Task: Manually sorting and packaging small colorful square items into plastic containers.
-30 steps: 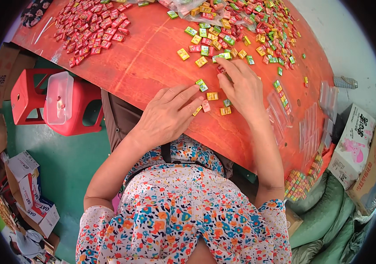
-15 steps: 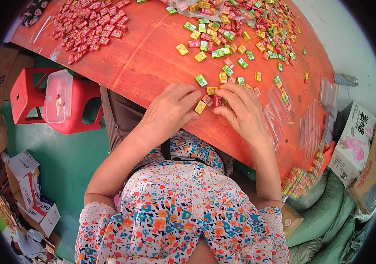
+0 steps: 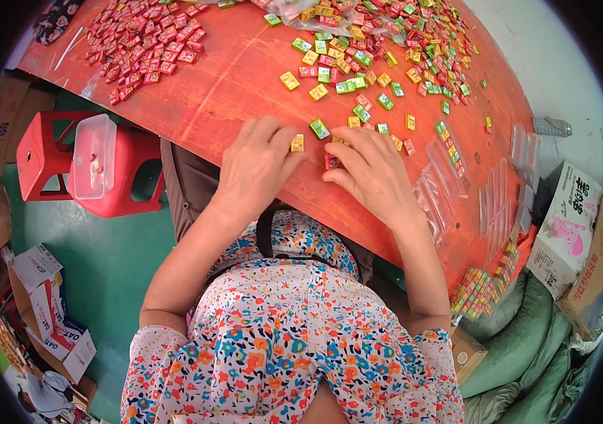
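Note:
My left hand (image 3: 255, 164) is above the near part of the red table, its thumb and forefinger closed on a small yellow box (image 3: 297, 143). To its right, my right hand (image 3: 374, 169) curls its fingers over a small red box (image 3: 330, 162), which they partly cover. A bit of yellow also shows beneath those fingers. A green-and-white little box (image 3: 319, 128) lies between the hands, just beyond them. More small boxes in yellow, pink and green lie past my right fingers.
A heap of red boxes (image 3: 150, 42) lies far left, and a mixed-colour heap (image 3: 443, 49) far right. Clear plastic trays (image 3: 434, 194) lie right of my right hand; one filled strip (image 3: 450, 148) is beside them. Red stools (image 3: 121, 184) stand left, cartons (image 3: 563, 233) right.
My left hand has shifted left and away from my right hand, with a yellow box at its fingertips. My right hand has moved slightly left with the red box.

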`<state>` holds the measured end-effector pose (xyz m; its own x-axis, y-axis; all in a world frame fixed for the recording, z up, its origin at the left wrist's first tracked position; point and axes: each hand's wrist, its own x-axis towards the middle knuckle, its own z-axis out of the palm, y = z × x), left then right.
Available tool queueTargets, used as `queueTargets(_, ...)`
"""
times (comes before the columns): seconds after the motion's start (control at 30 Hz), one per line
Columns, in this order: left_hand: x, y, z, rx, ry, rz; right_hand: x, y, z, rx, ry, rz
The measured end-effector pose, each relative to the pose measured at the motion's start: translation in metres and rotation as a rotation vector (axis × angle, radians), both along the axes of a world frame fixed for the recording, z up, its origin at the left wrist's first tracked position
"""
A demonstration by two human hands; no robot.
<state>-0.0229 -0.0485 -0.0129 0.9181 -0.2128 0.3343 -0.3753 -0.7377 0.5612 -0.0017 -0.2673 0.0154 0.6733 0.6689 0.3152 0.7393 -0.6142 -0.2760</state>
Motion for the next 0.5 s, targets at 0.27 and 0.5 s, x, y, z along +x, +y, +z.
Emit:
queueTargets(0.27,-0.009,0.011,0.006,-0.028,-0.008,-0.077,0.008,0.004,-0.003,-0.045,0.003,0.027)
queueTargets(0.5,-0.009,0.003,0.000,0.021,-0.055,-0.114,0.010,-0.018,-0.008,-0.057,0.048,0.029)
